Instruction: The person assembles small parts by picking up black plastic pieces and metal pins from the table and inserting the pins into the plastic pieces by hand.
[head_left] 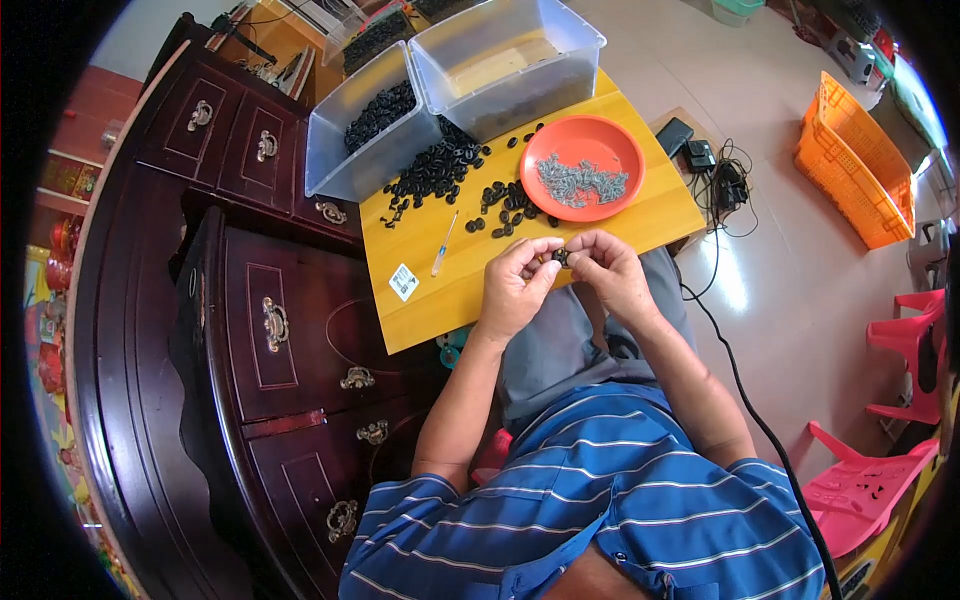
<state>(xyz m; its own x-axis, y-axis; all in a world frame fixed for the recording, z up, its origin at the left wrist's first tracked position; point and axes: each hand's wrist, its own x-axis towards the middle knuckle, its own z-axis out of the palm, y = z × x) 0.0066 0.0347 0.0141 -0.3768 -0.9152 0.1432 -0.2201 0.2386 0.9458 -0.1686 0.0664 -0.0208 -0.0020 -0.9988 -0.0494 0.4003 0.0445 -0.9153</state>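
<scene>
My left hand (516, 286) and my right hand (612, 277) meet at the near edge of the yellow table (430, 310). Between their fingertips they pinch one small black oval part (561, 257); its finer detail is too small to make out. Just beyond my hands lies a loose group of similar black oval parts (510, 208). An orange-red plate (620, 140) next to them holds a heap of small grey metal pieces (575, 182). To the left of my hands, a thin pen-like tool with a clear handle (441, 252) rests on the tabletop.
A translucent bin (335, 165) of black parts stands at the far left, with a larger pile (435, 172) spilling before it. Beside it is another clear bin (510, 110). Dark wooden drawers (290, 330) border the left; a black cable (745, 390) runs along the right, near an orange crate (850, 170).
</scene>
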